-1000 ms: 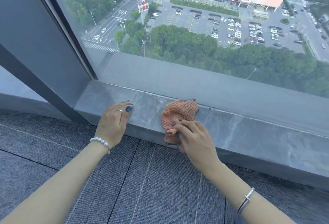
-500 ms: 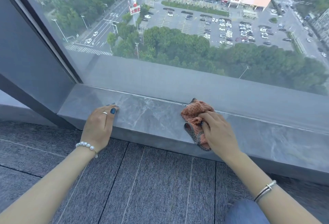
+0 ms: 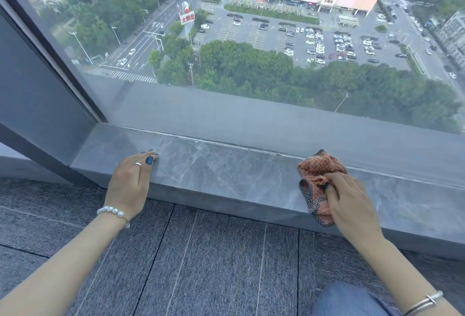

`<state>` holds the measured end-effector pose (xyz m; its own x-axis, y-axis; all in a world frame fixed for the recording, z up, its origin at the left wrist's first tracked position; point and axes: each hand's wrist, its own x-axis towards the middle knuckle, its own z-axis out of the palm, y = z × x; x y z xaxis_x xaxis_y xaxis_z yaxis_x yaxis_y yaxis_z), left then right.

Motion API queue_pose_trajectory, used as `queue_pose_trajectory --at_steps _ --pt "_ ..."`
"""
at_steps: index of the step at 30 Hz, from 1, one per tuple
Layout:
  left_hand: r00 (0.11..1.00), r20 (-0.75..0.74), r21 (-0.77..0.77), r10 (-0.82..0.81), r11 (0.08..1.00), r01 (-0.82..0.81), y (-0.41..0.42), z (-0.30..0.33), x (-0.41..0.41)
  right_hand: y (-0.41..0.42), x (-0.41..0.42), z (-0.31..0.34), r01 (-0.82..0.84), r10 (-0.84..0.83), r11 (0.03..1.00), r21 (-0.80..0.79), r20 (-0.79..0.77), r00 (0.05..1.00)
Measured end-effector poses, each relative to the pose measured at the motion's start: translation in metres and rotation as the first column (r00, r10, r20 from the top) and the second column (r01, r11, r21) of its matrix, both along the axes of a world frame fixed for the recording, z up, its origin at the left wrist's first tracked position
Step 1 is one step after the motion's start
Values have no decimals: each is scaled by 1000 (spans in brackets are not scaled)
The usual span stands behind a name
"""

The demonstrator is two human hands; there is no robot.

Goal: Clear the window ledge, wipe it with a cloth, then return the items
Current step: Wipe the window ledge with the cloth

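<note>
A grey marble window ledge (image 3: 221,177) runs low along the glass, bare of any items. An orange knitted cloth (image 3: 318,170) with a dark checked edge lies bunched on the ledge at the right, draping over its front edge. My right hand (image 3: 352,205) presses down on the cloth and grips it. My left hand (image 3: 130,182) rests on the ledge's front edge near the left corner, fingers flat on the stone, holding nothing.
A large window pane (image 3: 251,39) rises directly behind the ledge. A dark window frame post (image 3: 37,89) stands at the left corner. Grey carpet tiles (image 3: 201,265) cover the floor below. My knee in blue jeans (image 3: 347,300) shows at the bottom right.
My right hand has slid the cloth to the right along the ledge. My left hand has stayed in place on the front edge.
</note>
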<state>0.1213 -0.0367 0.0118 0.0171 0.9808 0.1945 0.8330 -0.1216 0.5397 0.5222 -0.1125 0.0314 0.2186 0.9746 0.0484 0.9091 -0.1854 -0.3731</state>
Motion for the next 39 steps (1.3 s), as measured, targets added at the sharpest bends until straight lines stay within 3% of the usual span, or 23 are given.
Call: queue_pose_trajectory --at_steps 12,28,39 --pt "996 -87 -11 15 1000 -16 -4 0 -10 -31 28 4 154 -154 987 -38 13 988" --pt "936 -85 -50 -341 940 338 6 17 107 -35 1 5 141 -141 990 5 -22 990" --pt "877 -128 -107 -463 886 452 -4 13 104 -52 -13 5 207 -207 978 16 -6 978"
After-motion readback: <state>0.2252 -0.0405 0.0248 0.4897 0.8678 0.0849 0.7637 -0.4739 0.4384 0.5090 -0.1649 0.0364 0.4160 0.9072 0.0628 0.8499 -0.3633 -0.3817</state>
